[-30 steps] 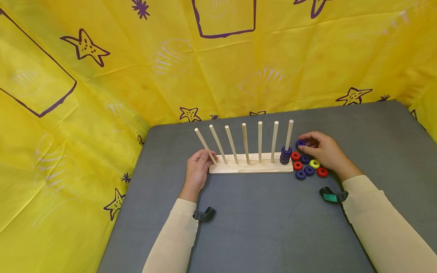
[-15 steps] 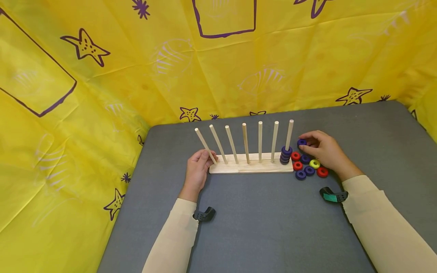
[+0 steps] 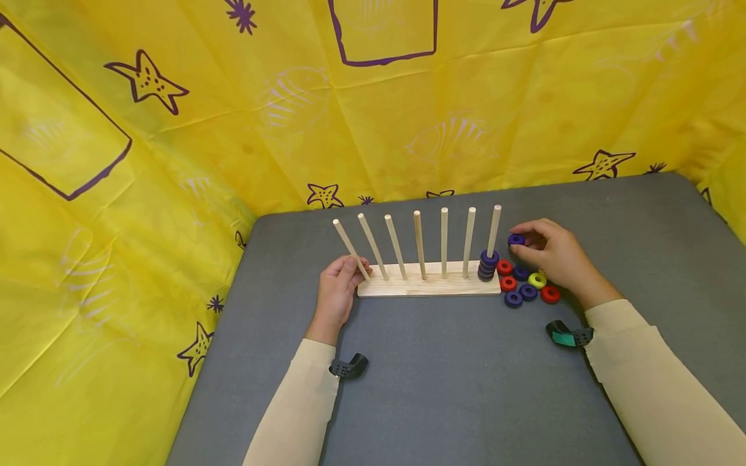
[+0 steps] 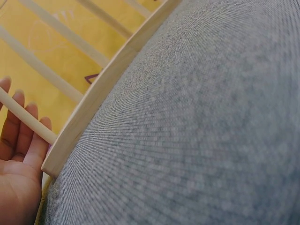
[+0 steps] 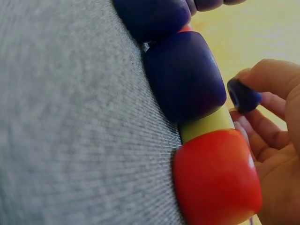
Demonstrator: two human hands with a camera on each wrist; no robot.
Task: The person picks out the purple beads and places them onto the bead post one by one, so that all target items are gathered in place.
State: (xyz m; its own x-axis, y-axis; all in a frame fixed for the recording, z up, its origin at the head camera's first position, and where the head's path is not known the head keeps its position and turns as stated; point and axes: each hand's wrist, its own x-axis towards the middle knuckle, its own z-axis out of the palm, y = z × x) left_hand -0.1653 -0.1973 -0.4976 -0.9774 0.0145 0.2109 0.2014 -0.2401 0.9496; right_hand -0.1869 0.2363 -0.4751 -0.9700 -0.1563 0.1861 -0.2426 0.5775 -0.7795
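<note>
A wooden peg stand [image 3: 428, 288] with a row of upright pegs sits on the table. My left hand [image 3: 337, 291] is at its left end, fingers behind the leftmost peg [image 4: 26, 115] and thumb beside it. On the rightmost peg [image 3: 494, 230] is a short stack of dark blue rings [image 3: 487, 266]. My right hand [image 3: 550, 255], right of the stand, pinches a dark blue ring [image 3: 516, 240] between thumb and fingers. In the right wrist view this ring [image 5: 243, 96] is held beyond the other rings.
Loose rings lie against the stand's right end: several blue ones [image 3: 513, 298], red ones [image 3: 550, 294] and a yellow one [image 3: 537, 279]. A grey cloth [image 3: 443, 388] covers the table. Behind it hangs a yellow patterned sheet [image 3: 373, 129].
My right hand has raised the blue ring slightly, away from the loose rings. The left hand and the stand have stayed in place.
</note>
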